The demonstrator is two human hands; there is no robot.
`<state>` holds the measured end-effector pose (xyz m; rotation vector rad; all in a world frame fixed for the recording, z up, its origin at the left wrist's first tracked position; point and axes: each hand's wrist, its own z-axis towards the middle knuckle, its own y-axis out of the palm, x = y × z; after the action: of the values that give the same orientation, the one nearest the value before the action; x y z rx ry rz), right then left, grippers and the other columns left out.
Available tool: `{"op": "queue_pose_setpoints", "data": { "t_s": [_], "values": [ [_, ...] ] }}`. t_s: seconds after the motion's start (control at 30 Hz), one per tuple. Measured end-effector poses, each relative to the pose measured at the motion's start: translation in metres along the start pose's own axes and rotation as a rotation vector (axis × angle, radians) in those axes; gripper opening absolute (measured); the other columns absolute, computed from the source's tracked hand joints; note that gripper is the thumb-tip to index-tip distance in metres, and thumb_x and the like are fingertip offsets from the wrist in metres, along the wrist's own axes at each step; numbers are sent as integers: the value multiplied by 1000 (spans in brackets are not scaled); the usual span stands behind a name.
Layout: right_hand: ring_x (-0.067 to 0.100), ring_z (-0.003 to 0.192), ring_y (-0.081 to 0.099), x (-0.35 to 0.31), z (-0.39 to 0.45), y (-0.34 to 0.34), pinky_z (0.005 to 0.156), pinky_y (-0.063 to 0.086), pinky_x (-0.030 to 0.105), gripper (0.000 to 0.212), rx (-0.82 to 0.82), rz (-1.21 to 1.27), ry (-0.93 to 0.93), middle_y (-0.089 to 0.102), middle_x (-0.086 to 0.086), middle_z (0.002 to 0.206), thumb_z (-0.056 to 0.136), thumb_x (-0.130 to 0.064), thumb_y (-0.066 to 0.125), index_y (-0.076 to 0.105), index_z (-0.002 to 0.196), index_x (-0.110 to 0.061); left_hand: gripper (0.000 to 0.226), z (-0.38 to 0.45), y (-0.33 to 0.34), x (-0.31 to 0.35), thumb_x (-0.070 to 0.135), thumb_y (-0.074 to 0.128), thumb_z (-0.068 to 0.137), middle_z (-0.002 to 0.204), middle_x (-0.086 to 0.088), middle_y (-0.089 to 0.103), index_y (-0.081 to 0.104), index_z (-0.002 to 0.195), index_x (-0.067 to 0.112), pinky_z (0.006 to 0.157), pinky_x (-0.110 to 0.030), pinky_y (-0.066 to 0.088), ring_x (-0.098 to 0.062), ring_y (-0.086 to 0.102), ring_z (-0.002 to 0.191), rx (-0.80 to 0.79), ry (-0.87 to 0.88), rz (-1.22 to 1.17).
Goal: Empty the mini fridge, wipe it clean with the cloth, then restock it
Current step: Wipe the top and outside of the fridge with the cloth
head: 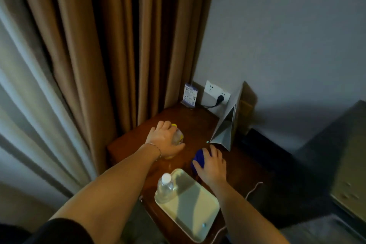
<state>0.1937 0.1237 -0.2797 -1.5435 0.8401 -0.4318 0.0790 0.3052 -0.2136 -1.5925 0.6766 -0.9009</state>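
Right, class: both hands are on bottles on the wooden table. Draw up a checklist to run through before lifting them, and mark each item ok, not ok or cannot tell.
1. Left hand grips the yellow-capped bottle: ok.
2. Right hand grips the blue bottle: ok.
3. Caps closed: yellow cap on; blue bottle's cannot tell.
4. Water bottle stands upright on the white tray: ok.
5. Paper bag apart from both hands: ok.
6. Mini fridge open and ready: cannot tell.

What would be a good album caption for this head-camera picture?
At a wooden side table, the left hand grips a yellow-capped bottle and the right hand a blue object.
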Motion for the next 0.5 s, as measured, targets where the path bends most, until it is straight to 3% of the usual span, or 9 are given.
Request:
{"op": "queue_pose_setpoints", "data": {
  "t_s": [0.33,0.5],
  "values": [
    [35,152,-1,23,84,70,114,17,68,77,-204,-14,169,-2,5,166,94,-71,35,14,157,-34,78,140,13,0,72,47,85,147,-2,35,39,147,25,112,-45,31,-22,25,138,-2,132,35],
    [43,148,-2,27,101,92,109,20,75,73,-231,29,272,-2,3,164,87,-80,35,21,150,-46,78,167,27,3,72,45,85,147,-3,35,39,147,24,110,-46,34,-24,27,136,-40,216,78]
  ]
}}
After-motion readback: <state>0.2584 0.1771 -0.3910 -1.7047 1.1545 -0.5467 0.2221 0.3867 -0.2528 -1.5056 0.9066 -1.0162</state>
